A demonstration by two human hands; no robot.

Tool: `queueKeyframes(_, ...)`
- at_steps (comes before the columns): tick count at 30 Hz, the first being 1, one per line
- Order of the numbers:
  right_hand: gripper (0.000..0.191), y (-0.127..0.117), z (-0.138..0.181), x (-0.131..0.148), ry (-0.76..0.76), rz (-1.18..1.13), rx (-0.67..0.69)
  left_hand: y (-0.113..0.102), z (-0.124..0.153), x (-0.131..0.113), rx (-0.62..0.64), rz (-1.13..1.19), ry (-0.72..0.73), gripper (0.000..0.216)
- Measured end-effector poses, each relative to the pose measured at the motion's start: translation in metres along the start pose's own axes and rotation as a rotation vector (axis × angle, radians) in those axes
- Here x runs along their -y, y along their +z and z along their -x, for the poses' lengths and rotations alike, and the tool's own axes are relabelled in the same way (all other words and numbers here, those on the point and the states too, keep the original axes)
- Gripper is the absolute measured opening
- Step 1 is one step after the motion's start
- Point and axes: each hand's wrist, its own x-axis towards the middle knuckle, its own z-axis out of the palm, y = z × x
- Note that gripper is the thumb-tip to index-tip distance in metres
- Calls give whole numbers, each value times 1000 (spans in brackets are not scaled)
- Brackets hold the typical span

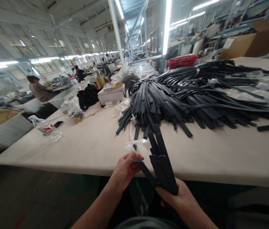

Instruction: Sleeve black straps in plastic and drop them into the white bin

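In my right hand (172, 194) is a fanned bunch of black straps (161, 159), gripped near the lower end with the thumb across them. Their flat ends point away from me over the table edge. My left hand (128, 167) pinches one black strap (146, 171) of the bunch near its end, angled off to the left. A piece of clear plastic film (138, 145) lies just beyond my left fingertips; whether they touch it I cannot tell. Past my hands, a large heap of black straps (148, 101) spreads over the table.
The pale tabletop (96, 143) has its front edge just before me. On its left lie a plastic bottle (45, 127), a dark phone-like item (58, 124) and a bag of small pieces (75, 113). A white box (111, 95) and red basket (183, 61) stand behind. People sit working farther left.
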Motion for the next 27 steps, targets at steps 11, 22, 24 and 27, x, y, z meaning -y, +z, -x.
queueKeyframes(11,29,-5,2,1,-9,3,-61,-2,-1,-6,-87,6,-2,40)
queueKeyframes(22,27,0,-2,1,-19,17,-60,1,-6,-2,-88,15,51,39)
queueKeyframes(24,26,0,-1,1,-22,16,-48,0,-6,-1,-80,6,68,38)
queueKeyframes(27,25,0,-1,2,-30,5,-27,0,-5,2,-52,-23,79,35)
